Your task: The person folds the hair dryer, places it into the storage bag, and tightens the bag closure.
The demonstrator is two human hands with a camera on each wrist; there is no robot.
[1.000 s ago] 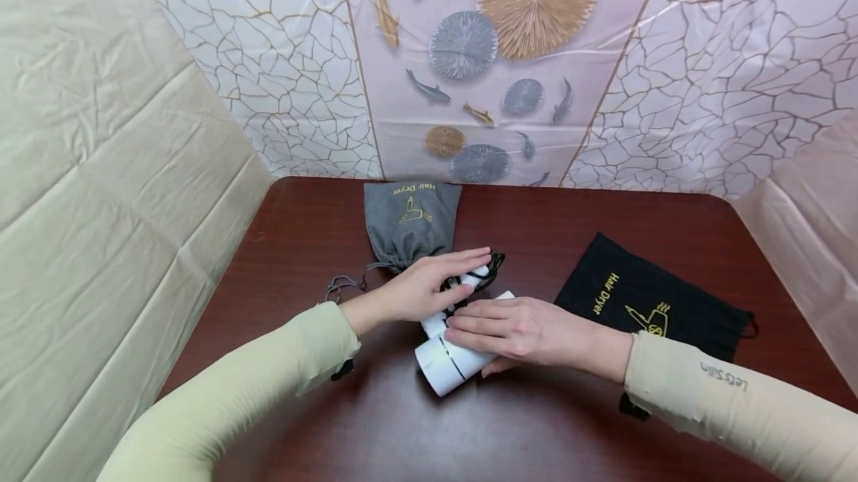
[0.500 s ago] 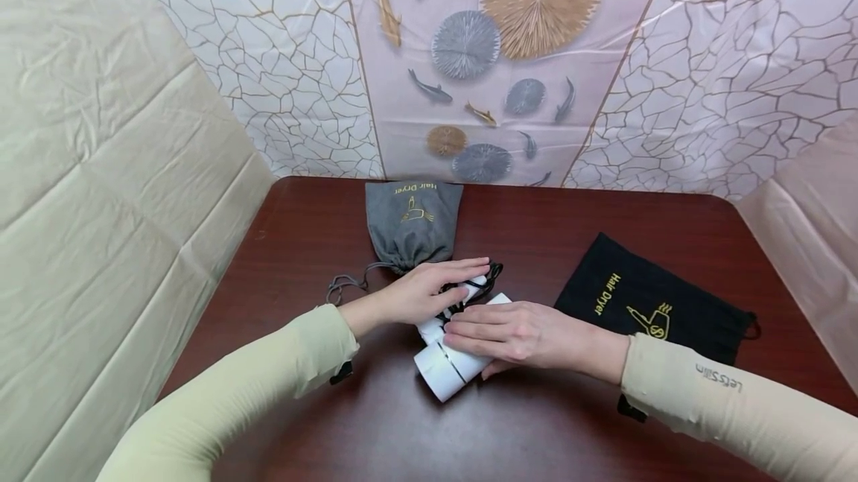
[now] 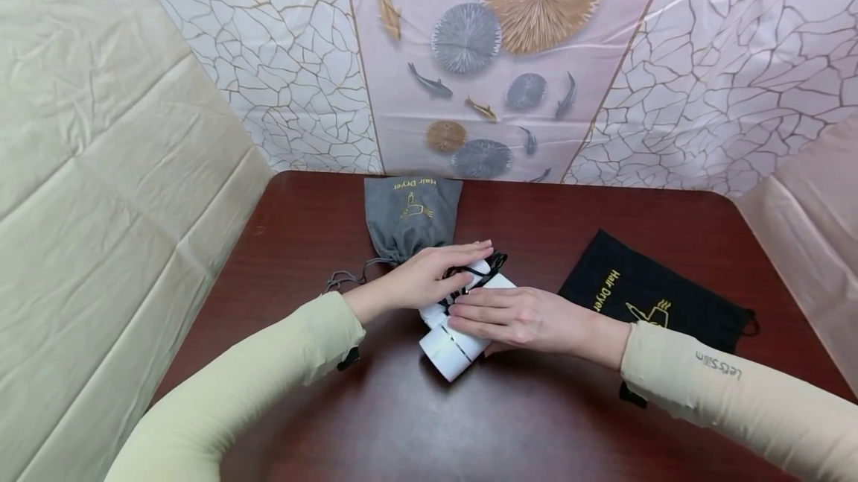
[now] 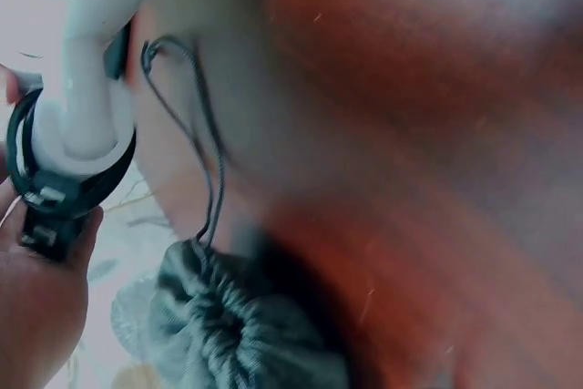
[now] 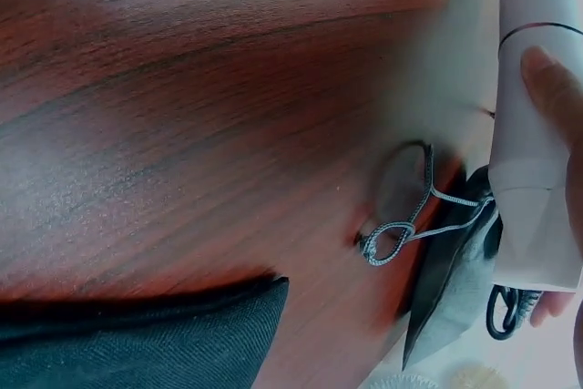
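Note:
A white hair dryer (image 3: 447, 352) with its handle folded against the barrel is held above the middle of the table. Black cord (image 3: 497, 262) is looped around the handle. My left hand (image 3: 429, 278) holds the corded handle between thumb and fingers; in the left wrist view the cord and a black piece (image 4: 50, 230) lie by the palm. My right hand (image 3: 516, 318) grips the barrel, its fingers across the top and its thumb (image 5: 551, 84) along the side, as seen in the right wrist view. The hands hide much of the handle.
Behind my left hand lies a grey drawstring bag (image 3: 414, 217) marked "Hair Dryer", its cord (image 3: 348, 277) trailing left. A flat black "Hair Dryer" pouch (image 3: 643, 292) lies on the right, partly behind the right forearm. Fabric walls (image 3: 295, 57) surround the dark red table (image 3: 375, 422).
Both hands have shifted slightly away and to the right with the hair dryer, their hold unchanged. The head view has tilted a little. The bag and pouch stay in place.

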